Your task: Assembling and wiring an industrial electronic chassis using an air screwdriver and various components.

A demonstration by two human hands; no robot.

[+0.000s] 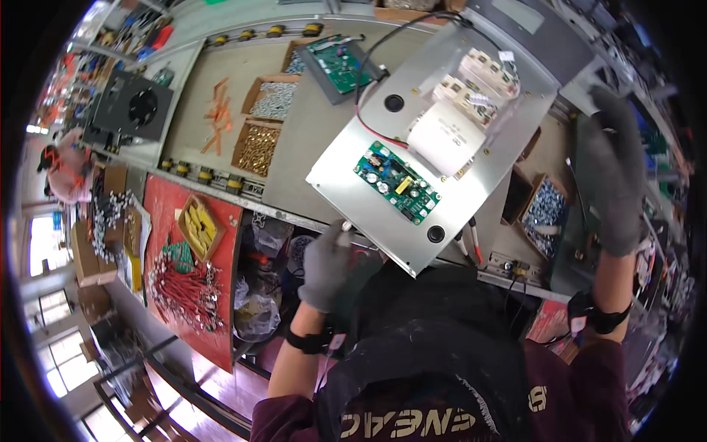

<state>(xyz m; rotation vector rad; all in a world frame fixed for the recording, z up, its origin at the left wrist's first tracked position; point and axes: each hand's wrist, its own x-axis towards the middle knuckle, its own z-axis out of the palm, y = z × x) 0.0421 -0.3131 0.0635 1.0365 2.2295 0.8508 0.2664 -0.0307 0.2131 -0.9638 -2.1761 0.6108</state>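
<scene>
A large silver metal chassis panel [335, 173] lies tilted across the bench in front of me. Mounted on it are a green circuit board [398, 183], a fat white cylindrical capacitor [446, 138] and pale terminal modules [479, 85]. My left hand [328, 267], in a grey glove, is by the panel's near left edge, fingers drawn together at a small pale thing too tiny to name. Off to the right, my gloved right hand [618, 169] is raised away from the panel, above the bench's right side, its fingers stretched out. They look dark and slightly blurred.
Boxes of silver screws [274, 99] and brass fasteners [256, 147] stand left of the panel. A second circuit board [340, 66] lies beyond. At right are a screw bin [545, 206] and red-handled pliers [473, 241]. Red wire bundles [188, 291] cover a red side table [162, 199].
</scene>
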